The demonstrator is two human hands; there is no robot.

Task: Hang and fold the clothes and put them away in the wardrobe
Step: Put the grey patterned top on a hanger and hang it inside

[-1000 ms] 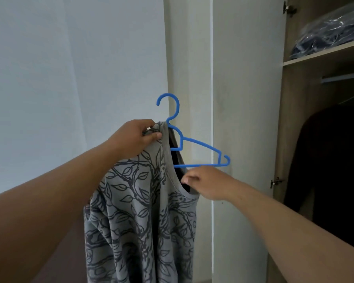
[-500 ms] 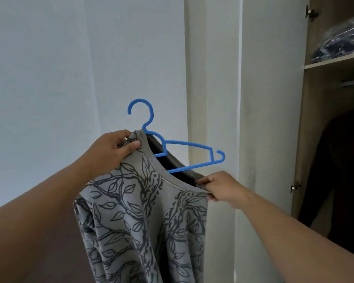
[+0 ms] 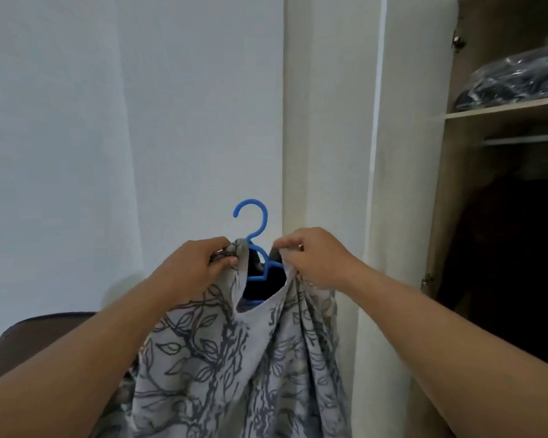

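Grey leaf-print top held up on a blue hanger

The top is pale grey with dark branch-and-leaf outlines, hanging in loose folds before the white wall, left of the open wardrobe. The left hand and right hand each pinch a shoulder at the neckline, the blue hanger hook rising between them

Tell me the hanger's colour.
The hanger is bright blue, clearest at its hook in the head view.
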